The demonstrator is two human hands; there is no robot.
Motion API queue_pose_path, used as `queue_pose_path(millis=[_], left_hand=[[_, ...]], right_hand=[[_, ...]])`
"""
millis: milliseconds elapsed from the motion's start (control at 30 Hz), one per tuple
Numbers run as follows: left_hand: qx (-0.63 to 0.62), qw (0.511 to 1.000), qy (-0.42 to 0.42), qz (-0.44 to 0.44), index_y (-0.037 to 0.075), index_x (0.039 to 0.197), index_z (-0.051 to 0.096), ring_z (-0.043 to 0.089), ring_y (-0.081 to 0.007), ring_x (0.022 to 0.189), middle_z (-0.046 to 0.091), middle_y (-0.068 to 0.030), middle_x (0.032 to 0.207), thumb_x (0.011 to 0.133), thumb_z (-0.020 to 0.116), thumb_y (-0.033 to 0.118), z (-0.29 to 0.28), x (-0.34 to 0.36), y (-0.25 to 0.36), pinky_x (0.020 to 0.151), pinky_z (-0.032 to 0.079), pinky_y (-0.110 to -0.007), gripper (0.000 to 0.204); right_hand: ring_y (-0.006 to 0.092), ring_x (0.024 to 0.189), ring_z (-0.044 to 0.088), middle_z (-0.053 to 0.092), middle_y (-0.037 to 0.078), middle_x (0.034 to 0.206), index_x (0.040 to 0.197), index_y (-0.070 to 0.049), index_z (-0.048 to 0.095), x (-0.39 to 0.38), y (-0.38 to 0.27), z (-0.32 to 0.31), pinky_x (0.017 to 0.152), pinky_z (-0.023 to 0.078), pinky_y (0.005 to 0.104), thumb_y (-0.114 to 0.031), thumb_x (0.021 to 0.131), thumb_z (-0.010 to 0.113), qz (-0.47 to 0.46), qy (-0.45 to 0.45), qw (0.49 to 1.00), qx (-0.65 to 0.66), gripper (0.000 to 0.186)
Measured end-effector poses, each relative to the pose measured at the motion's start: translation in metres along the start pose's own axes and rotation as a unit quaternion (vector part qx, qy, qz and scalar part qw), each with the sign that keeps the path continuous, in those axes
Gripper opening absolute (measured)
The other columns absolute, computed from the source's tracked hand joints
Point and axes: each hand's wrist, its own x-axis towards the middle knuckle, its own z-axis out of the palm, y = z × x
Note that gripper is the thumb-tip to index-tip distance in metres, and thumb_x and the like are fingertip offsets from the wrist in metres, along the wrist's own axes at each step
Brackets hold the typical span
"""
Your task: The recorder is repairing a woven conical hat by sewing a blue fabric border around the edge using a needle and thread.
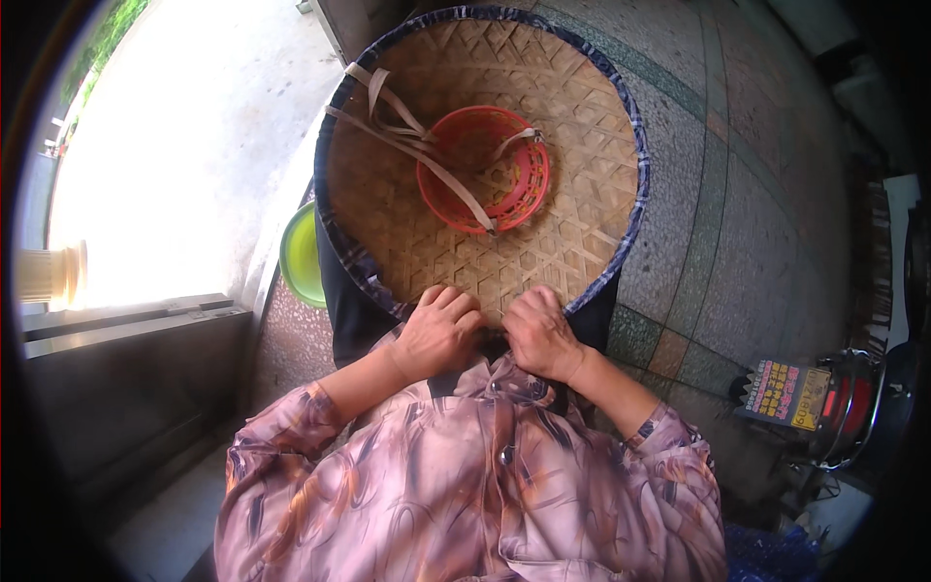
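Across my lap lies a wide, round woven bamboo hat (592, 165), its hollow side facing up. A dark blue checked cloth band (632, 107) wraps its edge. In the middle sits a red openwork plastic basket (432, 199), with pale cloth straps (386, 136) running from it to the far left rim. My left hand (441, 335) and my right hand (541, 335) are side by side at the near rim. Both have their fingers curled over the edge, gripping the hat. Their fingertips are hidden, so any small thing pinched there cannot be seen.
Left of the hat, a bright green basin (303, 257) stands partly hidden on the speckled floor. A dark metal door sill (136, 325) borders the bright doorway. At the right is a vehicle's rear with a red light (853, 405) and a plate.
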Motion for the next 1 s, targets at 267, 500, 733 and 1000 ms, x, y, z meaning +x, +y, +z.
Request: queue_pose_path(millis=[267,500,733,1000], left_hand=[[0.052,0.998,-0.016,0.024,0.015,0.091,0.068,0.054,-0.0208,0.09,0.057,-0.0015,0.089,0.066,0.071,0.024,0.0,-0.004,0.002,0.081,0.041,-0.035,0.027],[0.027,0.998,-0.047,0.035,0.016,0.084,0.066,0.054,-0.0205,0.088,0.057,0.0008,0.087,0.071,0.069,0.022,-0.001,-0.008,-0.005,0.078,0.041,-0.036,0.015],[0.063,0.992,-0.075,-0.074,0.017,0.075,0.064,0.054,-0.0227,0.087,0.055,-0.0011,0.08,0.071,0.066,0.022,0.011,-0.002,0.003,0.07,0.039,-0.04,0.007],[0.101,0.978,-0.121,-0.135,0.015,0.073,0.066,0.054,-0.0246,0.095,0.058,-0.003,0.087,0.062,0.066,0.022,0.021,0.005,0.001,0.077,0.041,-0.04,0.012]], right_hand=[[0.0306,0.09,0.053,0.055,0.01,0.083,0.075,-0.007,0.06,-0.001,-0.002,-0.004,0.095,0.035,0.0469,-0.013,0.072,0.065,0.026,-0.019,0.999,0.017,0.009],[0.03,0.09,0.054,0.056,0.011,0.082,0.071,-0.007,0.06,0.0,-0.004,-0.006,0.097,0.034,0.0483,-0.014,0.073,0.061,0.044,0.003,0.999,0.031,0.007],[0.0303,0.091,0.054,0.058,0.012,0.081,0.07,-0.007,0.063,0.001,-0.009,-0.01,0.098,0.03,0.0537,-0.015,0.072,0.059,0.056,-0.029,0.998,0.005,0.01],[0.0316,0.093,0.054,0.057,0.014,0.084,0.079,-0.006,0.062,0.006,-0.003,-0.006,0.1,0.031,0.0508,-0.016,0.07,0.062,0.057,-0.046,0.997,-0.029,0.014]])
